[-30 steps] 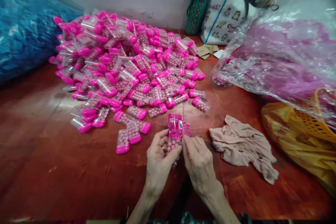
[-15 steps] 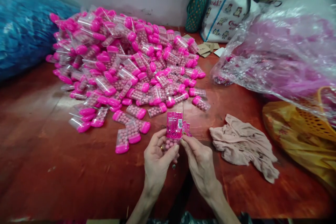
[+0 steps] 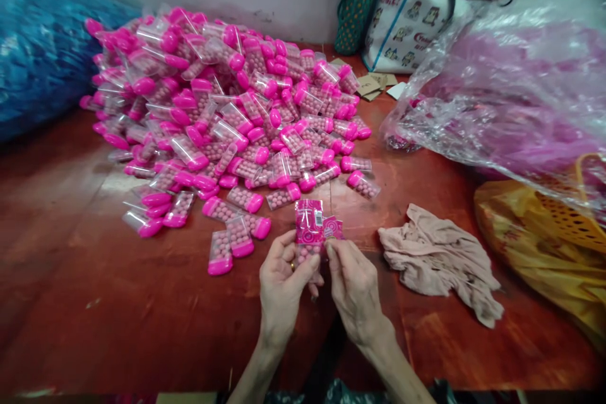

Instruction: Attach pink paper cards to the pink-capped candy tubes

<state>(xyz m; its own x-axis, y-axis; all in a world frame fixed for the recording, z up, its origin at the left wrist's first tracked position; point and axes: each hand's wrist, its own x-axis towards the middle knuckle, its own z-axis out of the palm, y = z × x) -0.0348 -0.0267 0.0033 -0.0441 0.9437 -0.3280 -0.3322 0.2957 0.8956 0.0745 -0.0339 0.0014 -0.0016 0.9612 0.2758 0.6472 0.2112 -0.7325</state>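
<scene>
My left hand (image 3: 284, 278) is closed round a small clear container of pink balls (image 3: 307, 252). A shiny magenta printed wrapper (image 3: 308, 221) with a barcode covers its upper part. Just to the right, my right hand (image 3: 355, 284) pinches a second magenta printed piece (image 3: 334, 227) with a swirl pattern; its lower part is hidden by the fingers. Beyond the hands lies a large heap of clear containers (image 3: 227, 107) with bright pink caps, filled with pink balls. Several of them (image 3: 239, 237) lie loose at the heap's near edge.
A crumpled beige cloth (image 3: 435, 259) lies right of my hands on the red-brown table (image 3: 118, 315). Beyond it are a yellow bag (image 3: 516, 233), an orange basket (image 3: 568, 214) and clear plastic over pink material (image 3: 511, 88). A blue sack (image 3: 42, 57) stands left; a white bag (image 3: 402, 19) stands behind.
The wrapped container has shifted slightly left, away from the right hand. The magenta piece in my right fingers now shows more fully beside it. The heap appears the same.
</scene>
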